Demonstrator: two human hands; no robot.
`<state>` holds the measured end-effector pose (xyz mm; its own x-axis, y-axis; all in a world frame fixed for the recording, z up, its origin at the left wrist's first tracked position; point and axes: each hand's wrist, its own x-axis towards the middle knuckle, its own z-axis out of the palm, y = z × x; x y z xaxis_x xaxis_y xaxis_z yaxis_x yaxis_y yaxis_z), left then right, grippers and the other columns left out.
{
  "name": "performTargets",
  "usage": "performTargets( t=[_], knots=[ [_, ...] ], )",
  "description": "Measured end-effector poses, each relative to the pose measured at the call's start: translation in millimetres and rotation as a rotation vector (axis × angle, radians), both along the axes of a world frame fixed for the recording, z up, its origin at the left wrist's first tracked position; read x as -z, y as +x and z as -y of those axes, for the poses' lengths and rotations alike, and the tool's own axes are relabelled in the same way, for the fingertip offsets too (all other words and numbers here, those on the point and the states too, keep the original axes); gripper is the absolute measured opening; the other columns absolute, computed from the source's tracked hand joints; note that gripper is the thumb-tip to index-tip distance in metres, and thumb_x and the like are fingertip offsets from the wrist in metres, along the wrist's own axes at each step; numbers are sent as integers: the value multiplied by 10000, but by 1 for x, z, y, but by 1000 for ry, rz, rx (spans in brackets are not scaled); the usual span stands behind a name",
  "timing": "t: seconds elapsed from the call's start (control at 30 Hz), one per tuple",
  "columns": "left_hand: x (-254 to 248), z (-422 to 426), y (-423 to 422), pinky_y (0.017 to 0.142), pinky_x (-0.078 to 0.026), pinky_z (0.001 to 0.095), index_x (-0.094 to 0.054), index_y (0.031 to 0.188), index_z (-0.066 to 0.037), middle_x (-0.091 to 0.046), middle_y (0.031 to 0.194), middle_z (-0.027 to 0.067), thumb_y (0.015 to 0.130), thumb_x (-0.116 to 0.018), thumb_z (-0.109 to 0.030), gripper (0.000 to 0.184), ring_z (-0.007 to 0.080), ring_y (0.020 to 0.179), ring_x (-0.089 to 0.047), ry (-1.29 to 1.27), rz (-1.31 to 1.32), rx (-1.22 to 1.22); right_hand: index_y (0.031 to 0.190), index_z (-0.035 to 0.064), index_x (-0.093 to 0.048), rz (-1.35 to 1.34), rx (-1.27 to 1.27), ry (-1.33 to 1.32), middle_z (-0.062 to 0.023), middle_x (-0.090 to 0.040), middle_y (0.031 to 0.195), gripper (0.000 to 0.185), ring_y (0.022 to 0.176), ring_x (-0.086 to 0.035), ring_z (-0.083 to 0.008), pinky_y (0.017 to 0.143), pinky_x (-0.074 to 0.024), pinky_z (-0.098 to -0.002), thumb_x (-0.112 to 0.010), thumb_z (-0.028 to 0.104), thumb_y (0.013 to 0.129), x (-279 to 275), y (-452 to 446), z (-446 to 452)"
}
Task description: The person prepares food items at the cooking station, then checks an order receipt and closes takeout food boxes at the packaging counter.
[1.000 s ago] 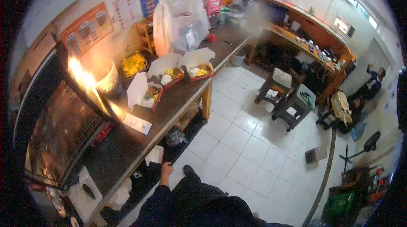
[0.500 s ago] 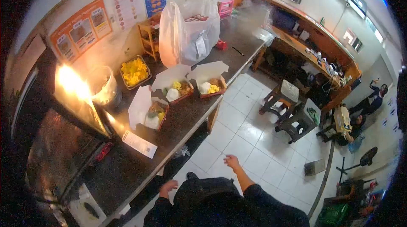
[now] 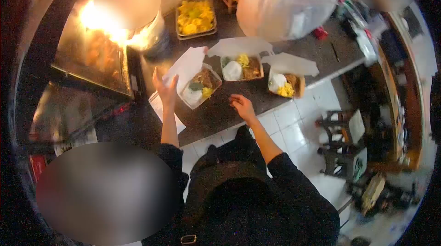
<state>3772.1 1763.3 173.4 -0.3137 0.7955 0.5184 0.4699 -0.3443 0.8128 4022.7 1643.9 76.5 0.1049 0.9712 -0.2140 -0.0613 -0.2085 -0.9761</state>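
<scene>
My left hand (image 3: 166,87) is over the counter (image 3: 220,117) with its fingers spread, at the open lid of the leftmost takeout box (image 3: 188,100). Whether it touches the lid I cannot tell. Below that hand lies a printed paper slip (image 3: 156,103), partly covered by the wrist. My right hand (image 3: 242,107) hovers near the counter's front edge, fingers loosely bent, nothing visible in them. Beyond it stand a middle takeout box (image 3: 245,79) and a right takeout box (image 3: 301,87). All three have raised lids and hold white rice, yellow pieces and brown food.
A metal tray (image 3: 197,36) of yellow food stands at the back, near a large white plastic bag (image 3: 280,11). At left a bright flame-like glow (image 3: 103,23) rises by a glass-sided case (image 3: 92,71). Stools (image 3: 344,163) stand on the tiled floor at right.
Both hands have moved from beside my body to over the counter, the left reaching farther. My view has shifted closer to the counter and the boxes.
</scene>
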Motion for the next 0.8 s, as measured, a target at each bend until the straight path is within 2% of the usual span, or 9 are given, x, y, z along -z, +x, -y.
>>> performTargets(
  t=[0.07, 0.23, 0.37, 0.43, 0.5, 0.6, 0.7, 0.77, 0.8],
  knots=[
    [25, -22, -12, 875, -377, 321, -512, 1076, 2, -543, 1056, 174, 686, -617, -46, 407, 261, 1002, -508, -121, -290, -51, 1113, 31, -510, 254, -132, 174, -122, -579, 1030, 330, 908, -560, -226, 752, -439, -305, -505, 105, 791, 11, -2, -43],
    [6, -38, -12, 639, -457, 279, -599, 869, -25, -619, 736, 137, 667, -499, 58, 240, 193, 711, -603, -155, -161, -154, 1108, -9, -501, 507, -71, 277, -205, -532, 1087, 394, 1034, -502, -315, 891, -378, -352, -492, 54, 719, -1, 8, -94],
    [36, -54, -27, 674, -460, 269, -603, 862, -37, -628, 802, 96, 666, -564, 53, 219, 170, 765, -603, -283, -62, -108, 1135, 9, -488, 569, -92, 223, -147, -551, 1080, 398, 879, -556, -213, 814, -414, -315, -494, 22, 738, 32, 34, -129],
    [19, -43, -13, 691, -456, 273, -602, 867, -35, -626, 817, 98, 665, -574, 51, 222, 168, 765, -598, -232, 63, -29, 1120, -19, -483, 532, -131, 237, -202, -512, 1105, 423, 1057, -477, -306, 912, -359, -362, -545, 58, 708, 43, 33, -152],
    [22, -34, -15, 694, -453, 283, -605, 872, -37, -624, 828, 108, 659, -594, 22, 221, 182, 763, -594, -91, -47, -110, 1110, -16, -484, 478, -97, 472, -199, -516, 1088, 432, 1014, -491, -320, 905, -364, -372, -567, 45, 691, -7, 8, -168],
    [27, -17, -28, 758, -441, 303, -584, 924, -10, -614, 874, 135, 669, -627, -52, 262, 246, 853, -585, 9, -440, -370, 1082, 7, -498, 655, -140, 761, -173, -527, 1046, 404, 951, -511, -291, 837, -396, -339, -604, 105, 705, -56, -28, -203],
    [59, -9, -54, 723, -451, 314, -598, 928, -15, -621, 867, 139, 684, -642, -155, 285, 261, 808, -592, -441, -32, -9, 963, 21, -533, 842, -353, 734, -112, -545, 885, 281, 806, -528, -211, 695, -419, -295, -607, 197, 757, -63, -34, -224],
    [49, -6, -62, 690, -453, 287, -611, 932, -21, -630, 858, 130, 721, -624, -211, 285, 211, 773, -601, -413, -5, 42, 854, 25, -545, 936, -512, 491, -80, -534, 703, 232, 658, -515, -169, 593, -410, -270, -609, 226, 759, -65, -24, -236],
    [50, -8, -65, 694, -448, 273, -612, 940, -22, -634, 867, 122, 735, -619, -210, 278, 182, 778, -597, -414, 67, 87, 740, 32, -513, 798, -545, 618, 5, -452, 557, 182, 507, -389, -105, 484, -338, -238, -601, 189, 762, -66, -24, -230]
  ],
)
